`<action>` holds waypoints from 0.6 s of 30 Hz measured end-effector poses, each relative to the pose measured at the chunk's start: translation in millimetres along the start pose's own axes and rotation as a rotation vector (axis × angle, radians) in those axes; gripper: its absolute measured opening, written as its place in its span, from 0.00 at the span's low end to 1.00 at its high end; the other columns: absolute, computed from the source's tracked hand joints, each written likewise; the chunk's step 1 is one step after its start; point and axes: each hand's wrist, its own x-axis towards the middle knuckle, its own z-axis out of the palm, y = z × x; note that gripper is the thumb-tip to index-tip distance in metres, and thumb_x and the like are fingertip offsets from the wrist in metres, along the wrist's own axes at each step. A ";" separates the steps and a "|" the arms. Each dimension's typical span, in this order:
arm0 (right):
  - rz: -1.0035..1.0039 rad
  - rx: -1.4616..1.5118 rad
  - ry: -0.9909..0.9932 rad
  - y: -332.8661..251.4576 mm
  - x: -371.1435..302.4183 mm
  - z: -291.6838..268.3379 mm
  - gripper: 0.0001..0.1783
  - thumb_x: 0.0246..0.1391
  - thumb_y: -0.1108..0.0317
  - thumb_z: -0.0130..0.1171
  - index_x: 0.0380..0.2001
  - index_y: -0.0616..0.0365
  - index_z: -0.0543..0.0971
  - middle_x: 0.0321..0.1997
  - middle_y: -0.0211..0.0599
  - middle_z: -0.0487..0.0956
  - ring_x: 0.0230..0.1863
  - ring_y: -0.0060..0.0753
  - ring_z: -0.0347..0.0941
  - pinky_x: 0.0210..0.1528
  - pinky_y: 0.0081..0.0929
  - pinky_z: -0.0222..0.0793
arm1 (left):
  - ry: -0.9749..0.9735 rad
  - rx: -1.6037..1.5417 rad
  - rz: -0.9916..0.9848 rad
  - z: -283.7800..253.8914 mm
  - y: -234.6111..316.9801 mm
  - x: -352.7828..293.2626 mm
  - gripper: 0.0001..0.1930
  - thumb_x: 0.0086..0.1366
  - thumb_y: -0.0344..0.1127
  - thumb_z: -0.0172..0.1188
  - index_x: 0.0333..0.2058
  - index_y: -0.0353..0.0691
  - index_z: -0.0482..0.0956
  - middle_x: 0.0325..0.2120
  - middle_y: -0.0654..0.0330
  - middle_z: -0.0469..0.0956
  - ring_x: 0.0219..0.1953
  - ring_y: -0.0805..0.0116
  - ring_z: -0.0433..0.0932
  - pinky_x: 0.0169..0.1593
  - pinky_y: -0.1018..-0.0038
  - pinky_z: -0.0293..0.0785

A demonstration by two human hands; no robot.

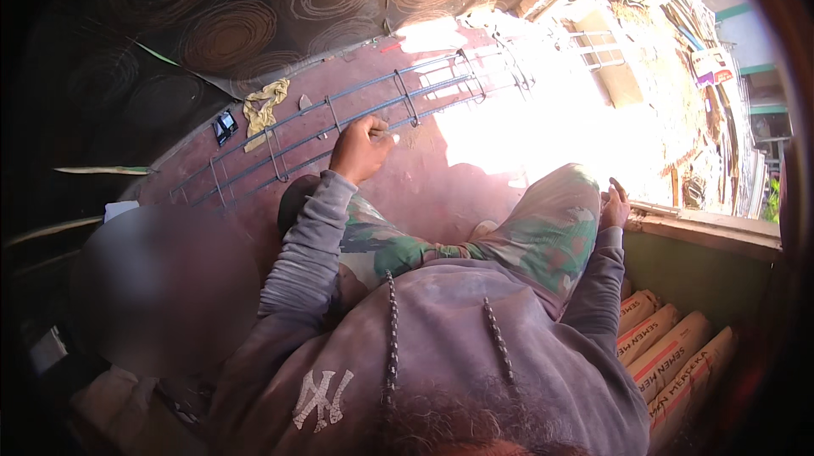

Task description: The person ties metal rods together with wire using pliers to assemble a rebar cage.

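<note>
My left hand [365, 149] is closed, its fingers curled together just over the near side of a long reinforcing-bar cage [326, 130]. Whatever may be pinched in it is too small to make out. Dark bars joined by rectangular stirrups [405, 96] form the cage, which slants across the reddish floor [424, 168] from lower left to upper right. Beside my raised right knee in camouflage trousers [551, 219], my right hand [616, 204] has some fingers stretched out, and no object shows in it.
A yellow cloth [266, 108] and a phone-like dark object [225, 128] lie along the patterned dark sheet [203, 28]. Brown paper sacks [674, 354] stack at lower right, below a wooden ledge [704, 231]. A blurred round shape [165, 286] fills the left. Glare washes out the far floor.
</note>
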 end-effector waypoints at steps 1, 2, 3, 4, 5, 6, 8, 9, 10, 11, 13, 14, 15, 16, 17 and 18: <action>-0.005 0.012 0.023 -3.6 15.3 1.5 0.14 0.63 0.67 0.55 0.48 0.58 0.83 0.43 0.39 0.83 0.32 0.19 0.71 0.34 0.21 0.68 | 0.024 -0.009 -0.004 6.5 3.6 -0.9 0.18 0.59 0.41 0.71 0.39 0.31 0.81 0.34 0.51 0.83 0.38 0.58 0.83 0.43 0.66 0.78; -0.009 0.024 0.046 -7.9 31.7 4.4 0.13 0.62 0.67 0.55 0.44 0.57 0.85 0.49 0.35 0.83 0.35 0.19 0.71 0.37 0.22 0.67 | -0.010 0.088 0.043 13.0 7.4 -0.6 0.19 0.57 0.42 0.71 0.39 0.32 0.81 0.36 0.49 0.83 0.42 0.53 0.82 0.46 0.62 0.77; -0.120 0.062 -0.023 -20.4 32.8 24.1 0.12 0.62 0.69 0.54 0.44 0.57 0.85 0.51 0.36 0.81 0.35 0.20 0.71 0.37 0.22 0.67 | -0.039 0.198 0.077 16.1 8.7 -2.4 0.20 0.56 0.43 0.71 0.39 0.32 0.82 0.39 0.47 0.83 0.45 0.47 0.81 0.49 0.59 0.76; -0.228 0.108 -0.091 -35.2 26.4 50.4 0.12 0.61 0.71 0.53 0.44 0.57 0.84 0.53 0.37 0.80 0.35 0.20 0.71 0.37 0.22 0.67 | -0.012 0.207 0.062 17.2 12.4 -4.3 0.20 0.56 0.43 0.71 0.39 0.32 0.82 0.39 0.47 0.83 0.45 0.47 0.81 0.49 0.59 0.76; -0.244 0.122 -0.187 -42.6 33.7 69.6 0.13 0.61 0.71 0.53 0.44 0.58 0.83 0.59 0.38 0.77 0.36 0.20 0.72 0.39 0.23 0.68 | -0.047 0.323 0.025 20.7 19.9 -2.8 0.21 0.57 0.44 0.70 0.42 0.33 0.82 0.42 0.47 0.83 0.48 0.48 0.81 0.52 0.59 0.75; -0.215 0.168 -0.329 -65.9 11.1 100.4 0.14 0.61 0.71 0.53 0.46 0.60 0.82 0.54 0.38 0.79 0.34 0.19 0.70 0.38 0.21 0.68 | -0.072 0.444 -0.033 18.2 22.3 -7.3 0.22 0.58 0.46 0.70 0.45 0.34 0.82 0.44 0.46 0.83 0.50 0.48 0.81 0.56 0.59 0.74; -0.141 0.241 -0.590 -116.9 -37.3 151.9 0.17 0.62 0.69 0.53 0.51 0.66 0.79 0.44 0.37 0.83 0.30 0.17 0.67 0.37 0.18 0.67 | -0.051 0.549 -0.053 18.3 28.4 -10.1 0.23 0.58 0.46 0.69 0.45 0.34 0.82 0.45 0.46 0.83 0.51 0.48 0.80 0.56 0.59 0.74; -0.067 0.327 -0.714 -120.4 -48.5 174.9 0.18 0.63 0.69 0.52 0.52 0.66 0.78 0.37 0.38 0.83 0.26 0.17 0.66 0.34 0.17 0.67 | -0.059 0.636 -0.053 22.3 32.3 -7.9 0.24 0.58 0.47 0.69 0.46 0.34 0.82 0.46 0.46 0.82 0.51 0.47 0.80 0.57 0.58 0.74; -0.045 0.317 -0.804 -121.7 -66.8 192.5 0.17 0.63 0.69 0.52 0.51 0.65 0.79 0.37 0.37 0.83 0.26 0.17 0.67 0.33 0.18 0.67 | -0.042 0.634 -0.065 25.5 34.0 -5.7 0.24 0.58 0.47 0.69 0.46 0.34 0.82 0.46 0.46 0.82 0.51 0.47 0.80 0.57 0.58 0.74; -0.016 0.302 -0.891 -122.0 -83.5 210.0 0.15 0.64 0.69 0.53 0.50 0.64 0.79 0.37 0.36 0.84 0.25 0.17 0.67 0.32 0.18 0.67 | -0.067 0.645 -0.066 28.8 35.1 1.2 0.23 0.58 0.46 0.70 0.46 0.35 0.82 0.47 0.47 0.82 0.52 0.48 0.79 0.57 0.58 0.74; 0.102 0.273 -1.023 -114.6 -112.1 242.0 0.14 0.64 0.68 0.53 0.48 0.63 0.79 0.36 0.36 0.84 0.24 0.17 0.67 0.31 0.18 0.66 | -0.074 0.653 -0.077 39.2 33.2 9.5 0.23 0.57 0.46 0.70 0.47 0.37 0.83 0.48 0.48 0.82 0.53 0.49 0.79 0.57 0.59 0.74; 0.136 0.259 -1.073 -105.7 -124.2 251.8 0.14 0.63 0.70 0.52 0.48 0.62 0.80 0.34 0.37 0.84 0.23 0.18 0.66 0.30 0.18 0.65 | -0.046 0.648 -0.095 43.9 28.7 13.6 0.23 0.57 0.45 0.70 0.48 0.39 0.83 0.48 0.49 0.82 0.53 0.50 0.79 0.57 0.59 0.74; 0.173 0.241 -1.106 -91.8 -132.4 259.6 0.14 0.62 0.71 0.51 0.48 0.61 0.80 0.34 0.38 0.84 0.23 0.18 0.66 0.28 0.18 0.64 | -0.020 0.644 -0.111 47.5 23.6 16.4 0.23 0.57 0.45 0.71 0.49 0.41 0.83 0.49 0.50 0.82 0.53 0.50 0.79 0.57 0.59 0.74; 0.227 0.221 -1.126 -88.3 -142.4 258.6 0.14 0.62 0.71 0.50 0.46 0.61 0.80 0.33 0.38 0.83 0.23 0.18 0.66 0.26 0.18 0.63 | -0.009 0.650 -0.120 51.7 21.0 20.0 0.23 0.57 0.45 0.71 0.49 0.41 0.83 0.49 0.50 0.82 0.53 0.50 0.79 0.57 0.59 0.74; 0.273 0.208 -1.175 -77.8 -145.6 259.1 0.13 0.61 0.70 0.51 0.45 0.62 0.80 0.32 0.39 0.83 0.22 0.19 0.66 0.26 0.19 0.63 | 0.026 0.668 -0.137 55.5 18.0 23.1 0.21 0.57 0.45 0.70 0.48 0.42 0.83 0.49 0.52 0.82 0.53 0.51 0.79 0.58 0.59 0.74; 0.300 0.185 -1.197 -65.8 -142.7 259.2 0.12 0.61 0.69 0.52 0.44 0.61 0.80 0.31 0.39 0.83 0.21 0.20 0.66 0.25 0.19 0.62 | 0.051 0.680 -0.147 64.9 15.4 28.3 0.20 0.58 0.45 0.69 0.47 0.42 0.83 0.49 0.53 0.82 0.54 0.52 0.79 0.58 0.60 0.74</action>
